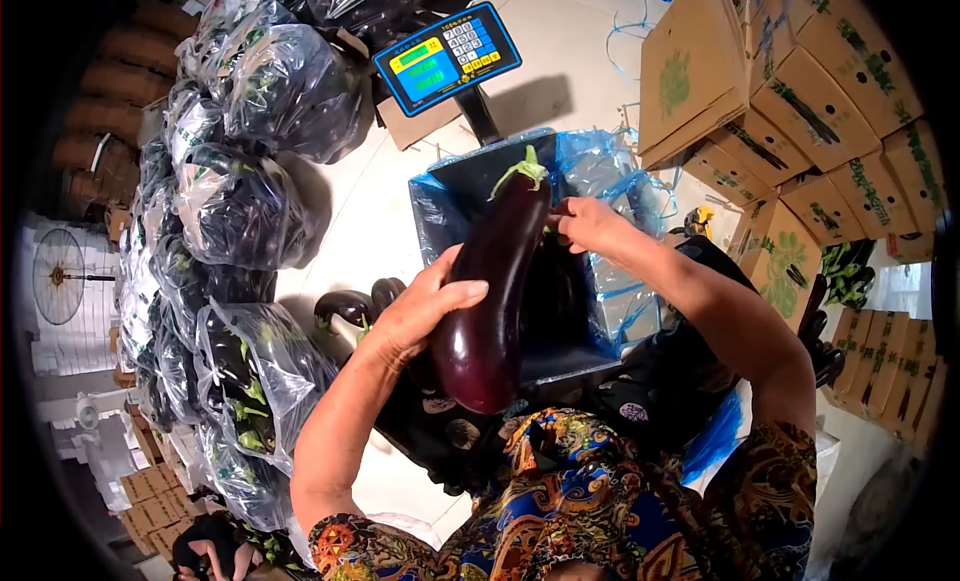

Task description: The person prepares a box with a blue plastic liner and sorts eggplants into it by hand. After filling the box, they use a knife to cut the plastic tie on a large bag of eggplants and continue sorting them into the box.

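A large, glossy dark purple eggplant (497, 281) with a green cap and stem at its upper end is in my left hand (425, 306). The thumb lies across its front, and the eggplant tilts over a dark bin (450, 173). My right hand (597, 226) is just right of the eggplant's upper part, its fingers curled together at a small greenish spot. What they hold there is partly hidden. Below them, inside the bin, a dark shiny shape (568, 291) looks like another eggplant, mostly in shadow. Blue plastic film (610, 176) surrounds the bin.
A digital scale display (447, 58) stands on a post behind the bin. Clear bags of eggplants (245, 206) are piled along the left. Loose eggplants (345, 306) lie on the floor by my left forearm. Cardboard boxes (800, 111) are stacked at right. Another person (210, 546) is at lower left.
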`<state>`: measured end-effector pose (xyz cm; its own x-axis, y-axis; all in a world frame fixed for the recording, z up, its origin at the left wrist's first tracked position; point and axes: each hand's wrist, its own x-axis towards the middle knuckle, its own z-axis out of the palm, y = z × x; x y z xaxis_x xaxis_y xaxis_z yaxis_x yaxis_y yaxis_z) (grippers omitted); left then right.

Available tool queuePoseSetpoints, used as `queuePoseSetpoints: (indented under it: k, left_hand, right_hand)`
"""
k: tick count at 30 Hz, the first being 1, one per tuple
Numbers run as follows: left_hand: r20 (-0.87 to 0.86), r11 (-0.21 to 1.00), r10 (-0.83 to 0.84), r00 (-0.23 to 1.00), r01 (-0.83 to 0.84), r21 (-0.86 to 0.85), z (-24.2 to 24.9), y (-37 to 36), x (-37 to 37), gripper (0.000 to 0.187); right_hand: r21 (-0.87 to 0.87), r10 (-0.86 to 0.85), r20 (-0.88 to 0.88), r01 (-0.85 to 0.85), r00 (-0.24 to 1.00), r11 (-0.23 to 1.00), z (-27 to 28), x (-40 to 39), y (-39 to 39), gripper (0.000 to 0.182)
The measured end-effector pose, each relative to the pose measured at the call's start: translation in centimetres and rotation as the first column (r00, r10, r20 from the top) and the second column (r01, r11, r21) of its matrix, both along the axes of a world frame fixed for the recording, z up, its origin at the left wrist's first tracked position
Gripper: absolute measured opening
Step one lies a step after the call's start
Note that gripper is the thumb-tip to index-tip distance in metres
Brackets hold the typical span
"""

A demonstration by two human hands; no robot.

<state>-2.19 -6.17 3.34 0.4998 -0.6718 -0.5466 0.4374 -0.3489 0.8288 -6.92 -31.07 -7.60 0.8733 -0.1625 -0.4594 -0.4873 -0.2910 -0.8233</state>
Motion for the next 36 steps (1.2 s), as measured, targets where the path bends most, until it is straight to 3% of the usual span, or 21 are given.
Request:
queuePoseSetpoints:
  k: [1,2,3,4,6,9,13,16,19,22,23,27,30,34,36]
  left_hand:
    - [-0.065,0.999,0.003,0.998,-0.005,-0.04,-0.8,-0.3,0.4,0.074]
    - [-0.12,1.0,-0.003,0.993,-0.001,-0.031,-1.3,-1.0,0.7,0.073]
    - [-0.174,1.0,-0.007,0.985,0.003,-0.024,-1.8,-1.8,1.0,0.072]
    - [-0.227,1.0,-0.009,0.974,0.005,-0.018,-2.4,-2.5,1.4,0.07]
    - [-0.183,0.997,-0.071,0.981,0.076,0.021,-4.2,-3.7,2.3,0.073]
    - [-0.126,0.986,-0.126,0.984,0.138,0.091,-6.9,-4.5,3.0,0.077]
    - [0.042,0.984,-0.062,0.997,0.054,0.171,-11.7,-3.0,1.9,0.087]
    - [0.012,0.978,-0.091,0.996,0.087,0.19,-8.9,-3.9,1.9,0.089]
    - [0.3,0.926,-0.255,0.919,0.143,0.349,-11.6,-4.5,1.7,0.091]
    - [0.641,0.844,-0.426,0.638,0.025,0.536,-13.2,-5.9,0.6,0.095]
    - [0.766,0.829,-0.51,0.391,-0.012,0.559,-13.0,-6.2,0.1,0.096]
    - [0.536,0.709,-0.603,0.591,0.089,0.699,-12.1,-7.7,-0.2,0.105]
    - [0.538,0.786,-0.489,0.686,0.079,0.613,-12.6,-8.2,0.3,0.108]
    - [0.657,0.813,-0.461,0.596,-0.013,0.582,-13.3,-7.7,-0.6,0.099]
    - [0.692,0.832,-0.465,0.552,0.004,0.555,-10.1,-7.8,-1.3,0.081]
  right_hand:
    - [-0.265,0.159,0.013,-0.15,0.987,0.952,-0.7,0.1,-0.5,0.03]
    - [-0.511,0.313,-0.015,-0.277,0.95,0.814,-1.2,0.2,-0.7,0.028]
    - [-0.587,0.45,-0.089,-0.412,0.889,0.697,-0.1,-0.3,-0.1,0.028]
    - [-0.674,0.465,-0.163,-0.442,0.87,0.591,1.1,-1.1,0.8,0.028]
    - [-0.728,0.514,-0.282,-0.529,0.81,0.436,2.7,-1.7,2.2,0.027]
    - [-0.654,0.534,-0.421,-0.653,0.733,0.382,4.5,-1.1,1.0,0.029]
    - [-0.743,0.438,-0.308,-0.501,0.844,0.444,2.9,-1.3,-0.9,0.035]
    - [-0.716,0.411,-0.259,-0.459,0.874,0.526,2.6,-1.3,-0.9,0.037]
    - [-0.688,0.375,-0.204,-0.405,0.904,0.603,3.4,-1.4,-0.7,0.036]
    - [-0.682,0.366,-0.189,-0.39,0.911,0.619,4.1,-1.7,-0.5,0.036]
    - [-0.693,0.395,-0.195,-0.411,0.898,0.593,3.5,-1.9,-0.7,0.036]
    - [-0.774,0.449,-0.102,-0.355,0.888,0.525,2.1,-2.8,-0.8,0.035]
    - [-0.749,0.473,-0.139,-0.405,0.87,0.525,3.2,-2.8,-0.9,0.034]
    - [-0.735,0.513,-0.045,-0.376,0.857,0.564,5.3,-3.0,-0.9,0.033]
    - [-0.724,0.511,0.077,-0.304,0.856,0.619,6.9,-3.6,-1.0,0.032]
